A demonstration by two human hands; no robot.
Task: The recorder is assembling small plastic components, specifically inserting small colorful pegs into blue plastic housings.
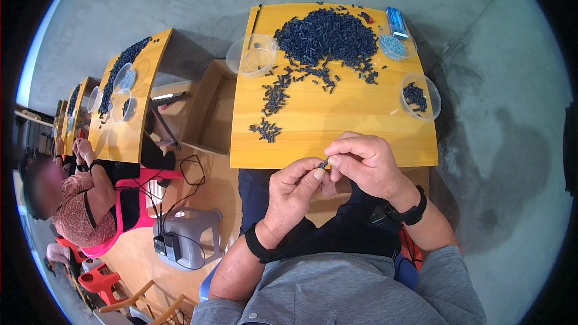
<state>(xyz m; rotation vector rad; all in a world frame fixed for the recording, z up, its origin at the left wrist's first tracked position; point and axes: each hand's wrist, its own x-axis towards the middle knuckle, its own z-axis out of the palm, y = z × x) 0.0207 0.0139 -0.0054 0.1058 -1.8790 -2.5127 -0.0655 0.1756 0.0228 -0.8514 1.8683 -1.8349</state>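
Just off the near table edge, my left hand (296,191) pinches a small dark cylindrical piece (323,165) between thumb and forefinger. My right hand (366,161) meets it there with thumb and forefinger closed at the piece's upper end; whatever is between those fingertips is too small to make out. On the yellow table (355,123) lies a large heap of short black cylinders (328,36), with a smaller cluster (265,130) nearer me. At the right edge a clear round tub (431,107) contains several black pieces.
Small light-blue parts (392,47) fill a clear tub at the far right, beside a blue box (395,23). Another clear tub (257,55) stands far left. A cardboard box (209,108) sits left of the table. Further left, a person (84,204) works at a similar table, near a grey stool (189,235) with cables.
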